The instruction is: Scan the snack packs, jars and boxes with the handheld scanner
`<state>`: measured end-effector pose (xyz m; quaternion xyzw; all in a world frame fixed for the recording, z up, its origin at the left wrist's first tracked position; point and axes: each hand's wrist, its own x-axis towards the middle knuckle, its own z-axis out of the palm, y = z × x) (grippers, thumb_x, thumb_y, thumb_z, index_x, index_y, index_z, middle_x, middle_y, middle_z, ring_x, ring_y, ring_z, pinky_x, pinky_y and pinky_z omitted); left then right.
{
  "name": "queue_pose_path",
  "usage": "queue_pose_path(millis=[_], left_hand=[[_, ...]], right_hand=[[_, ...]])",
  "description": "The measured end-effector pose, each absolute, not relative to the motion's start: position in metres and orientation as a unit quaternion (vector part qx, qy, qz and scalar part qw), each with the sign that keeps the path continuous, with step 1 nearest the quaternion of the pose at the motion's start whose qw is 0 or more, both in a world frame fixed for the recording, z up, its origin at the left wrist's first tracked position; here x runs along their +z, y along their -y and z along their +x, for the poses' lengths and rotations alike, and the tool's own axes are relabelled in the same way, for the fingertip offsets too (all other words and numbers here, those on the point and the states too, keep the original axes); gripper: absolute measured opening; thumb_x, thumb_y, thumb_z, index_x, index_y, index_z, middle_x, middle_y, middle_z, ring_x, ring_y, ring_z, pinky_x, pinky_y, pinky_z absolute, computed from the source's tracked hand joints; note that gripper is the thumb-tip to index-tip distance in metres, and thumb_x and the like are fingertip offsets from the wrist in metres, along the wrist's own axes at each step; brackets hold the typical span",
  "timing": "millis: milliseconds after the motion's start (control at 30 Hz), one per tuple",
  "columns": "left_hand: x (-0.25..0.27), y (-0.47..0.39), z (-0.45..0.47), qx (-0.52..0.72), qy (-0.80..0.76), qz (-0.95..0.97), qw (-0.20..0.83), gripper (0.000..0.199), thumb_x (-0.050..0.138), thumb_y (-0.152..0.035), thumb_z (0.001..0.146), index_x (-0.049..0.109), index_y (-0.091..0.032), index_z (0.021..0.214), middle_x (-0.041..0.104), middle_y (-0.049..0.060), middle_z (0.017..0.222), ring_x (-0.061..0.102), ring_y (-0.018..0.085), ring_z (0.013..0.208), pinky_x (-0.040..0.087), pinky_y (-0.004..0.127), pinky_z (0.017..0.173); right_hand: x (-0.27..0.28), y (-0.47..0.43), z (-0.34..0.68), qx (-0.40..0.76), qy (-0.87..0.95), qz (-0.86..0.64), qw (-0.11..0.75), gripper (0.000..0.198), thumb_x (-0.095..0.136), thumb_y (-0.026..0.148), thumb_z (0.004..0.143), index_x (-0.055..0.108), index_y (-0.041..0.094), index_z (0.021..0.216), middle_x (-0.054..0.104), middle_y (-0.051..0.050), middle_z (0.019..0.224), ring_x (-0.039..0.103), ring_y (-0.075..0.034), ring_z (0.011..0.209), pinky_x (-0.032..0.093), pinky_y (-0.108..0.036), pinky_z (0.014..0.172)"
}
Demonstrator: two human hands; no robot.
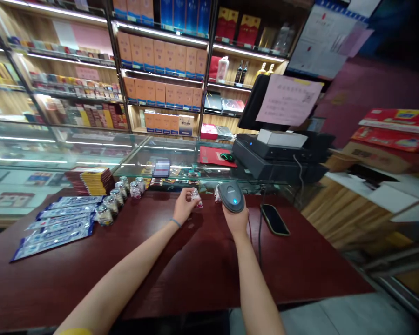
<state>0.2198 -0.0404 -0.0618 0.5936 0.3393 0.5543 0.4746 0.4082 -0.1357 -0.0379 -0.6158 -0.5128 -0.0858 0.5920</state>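
My left hand (184, 204) is closed on a small jar (196, 196) with a pale and reddish wrapper, just above or on the dark red table (153, 279). In my right hand (236, 221) is a black barcode scanner (232, 197) with a blue light lit on its top. Another small jar (217, 193) is partly hidden behind the scanner's left side. Further left, several similar small jars (111, 204) stand in a slanting row, with a reddish jar (135, 190) beside them. My right fingers are mostly hidden under the scanner.
Blue-and-silver long packets (61, 223) lie fanned at the left, near stacked maroon and yellow packs (94, 180). A phone (275, 219) and a cable (260, 232) lie to the right. Behind are a glass counter (146, 153), a monitor (253, 104) and a mouse (226, 157).
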Motion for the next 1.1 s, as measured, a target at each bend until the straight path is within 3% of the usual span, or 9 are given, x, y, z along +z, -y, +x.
queue_pose_path(millis=[233, 467, 667, 833, 1100], left_hand=[[-0.07, 0.044, 0.286, 0.512, -0.338, 0.674, 0.412, 0.036, 0.076, -0.02, 0.075, 0.06, -0.022, 0.107, 0.068, 0.004, 0.104, 0.065, 0.022, 0.098, 0.05, 0.037, 0.092], [-0.087, 0.046, 0.32, 0.496, -0.34, 0.729, 0.328, 0.041, 0.076, -0.011, 0.074, 0.063, -0.022, 0.111, 0.057, 0.008, 0.111, 0.059, 0.026, 0.108, 0.047, 0.043, 0.101], [-0.09, 0.047, 0.333, 0.478, -0.338, 0.755, 0.295, 0.041, 0.071, -0.01, 0.078, 0.062, -0.022, 0.116, 0.051, 0.007, 0.107, 0.058, 0.025, 0.103, 0.049, 0.043, 0.098], [-0.091, 0.048, 0.337, 0.479, -0.331, 0.761, 0.287, 0.04, 0.068, -0.013, 0.081, 0.061, -0.022, 0.119, 0.05, 0.008, 0.106, 0.058, 0.026, 0.103, 0.049, 0.043, 0.097], [-0.095, 0.048, 0.338, 0.478, -0.321, 0.766, 0.285, 0.044, 0.069, -0.015, 0.081, 0.059, -0.023, 0.123, 0.05, 0.009, 0.109, 0.056, 0.027, 0.107, 0.048, 0.045, 0.1]], right_hand=[[-0.04, 0.136, 0.429, -0.101, 0.461, -0.625, 0.622, 0.054, 0.071, 0.046, 0.078, 0.062, 0.013, 0.119, 0.077, -0.015, 0.084, 0.076, -0.032, 0.083, 0.062, -0.04, 0.069], [-0.039, 0.139, 0.434, -0.118, 0.466, -0.628, 0.612, 0.05, 0.068, 0.035, 0.084, 0.059, 0.014, 0.128, 0.077, -0.015, 0.088, 0.076, -0.03, 0.078, 0.063, -0.039, 0.066], [-0.042, 0.138, 0.439, -0.095, 0.445, -0.63, 0.63, 0.052, 0.069, 0.039, 0.083, 0.058, 0.014, 0.127, 0.076, -0.017, 0.097, 0.076, -0.033, 0.091, 0.063, -0.043, 0.073], [-0.044, 0.137, 0.439, -0.086, 0.437, -0.631, 0.635, 0.047, 0.069, 0.043, 0.082, 0.06, 0.014, 0.118, 0.076, -0.019, 0.1, 0.076, -0.032, 0.092, 0.062, -0.044, 0.08], [-0.043, 0.138, 0.438, -0.078, 0.434, -0.61, 0.659, 0.054, 0.073, 0.043, 0.078, 0.061, 0.014, 0.122, 0.075, -0.019, 0.104, 0.074, -0.033, 0.097, 0.061, -0.047, 0.083]])
